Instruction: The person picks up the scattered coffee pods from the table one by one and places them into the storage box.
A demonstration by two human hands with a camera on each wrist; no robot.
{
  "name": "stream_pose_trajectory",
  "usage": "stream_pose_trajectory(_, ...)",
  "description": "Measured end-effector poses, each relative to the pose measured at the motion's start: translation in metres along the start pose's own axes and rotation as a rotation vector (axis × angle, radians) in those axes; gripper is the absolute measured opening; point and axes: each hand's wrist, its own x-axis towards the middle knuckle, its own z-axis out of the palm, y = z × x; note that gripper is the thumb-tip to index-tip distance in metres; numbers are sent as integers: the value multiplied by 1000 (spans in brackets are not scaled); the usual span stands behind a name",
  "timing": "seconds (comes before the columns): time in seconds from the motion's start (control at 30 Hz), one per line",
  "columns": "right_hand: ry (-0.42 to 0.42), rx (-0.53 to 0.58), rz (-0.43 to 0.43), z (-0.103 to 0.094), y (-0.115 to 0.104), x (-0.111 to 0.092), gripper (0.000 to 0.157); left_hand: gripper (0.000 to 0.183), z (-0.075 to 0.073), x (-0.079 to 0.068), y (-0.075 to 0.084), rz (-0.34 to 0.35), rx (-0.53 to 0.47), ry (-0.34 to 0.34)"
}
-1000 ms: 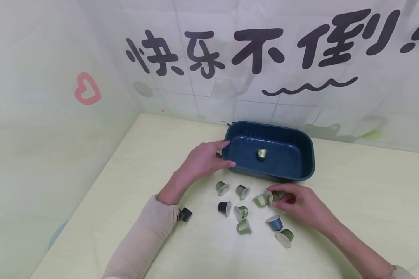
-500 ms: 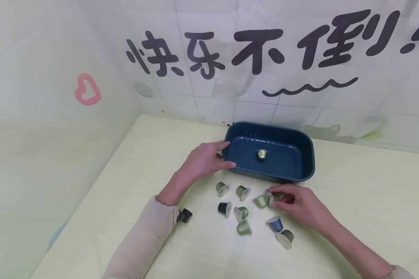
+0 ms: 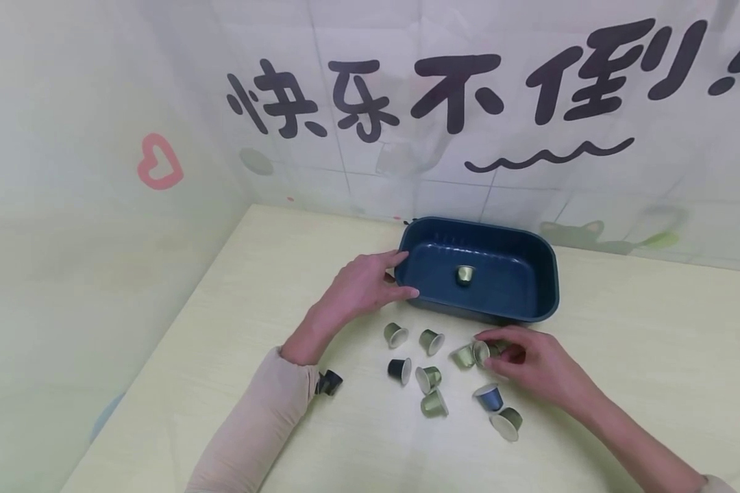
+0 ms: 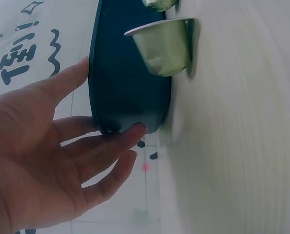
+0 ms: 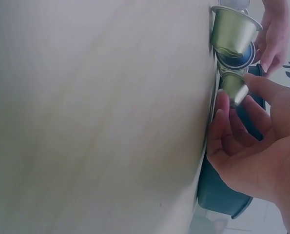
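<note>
A dark blue plastic bin [image 3: 539,311] stands near the wall, with one green coffee capsule [image 3: 465,275] inside. My left hand [image 3: 364,282] is at the bin's left end, its thumb and fingers spread and touching the rim and outer wall, as the left wrist view also shows. In front of the bin, my right hand [image 3: 530,356] pinches a green coffee capsule [image 5: 234,88] between thumb and fingers, low over the table. Another light green capsule [image 3: 463,357] lies right beside the held one.
Several more capsules lie scattered on the pale table [image 3: 641,329], including a blue capsule [image 3: 489,397], a black capsule [image 3: 398,370] and green ones. A dark piece [image 3: 330,382] sits by the left sleeve. Behind the bin rises a printed wall covering [image 3: 358,185].
The right thumb and fingers have turned the pinched capsule slightly, its pale face now showing more. The left hand and bin have stayed in place; the head view shifted slightly.
</note>
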Motion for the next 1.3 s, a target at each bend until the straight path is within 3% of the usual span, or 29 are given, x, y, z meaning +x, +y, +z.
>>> stream_pose_trajectory(0.57, 49, 102, 21, -9, -8, -11, 32, 78, 2, 0, -3, 22, 6, 7)
stream_pose_trajectory(0.93, 74, 161, -6, -11, -14, -13, 30, 78, 2, 0, -3, 41, 8, 8)
stream_pose_trajectory(1.3, 139, 147, -67, -16, -18, -13, 30, 78, 1, 0, -3, 37, 7, 11)
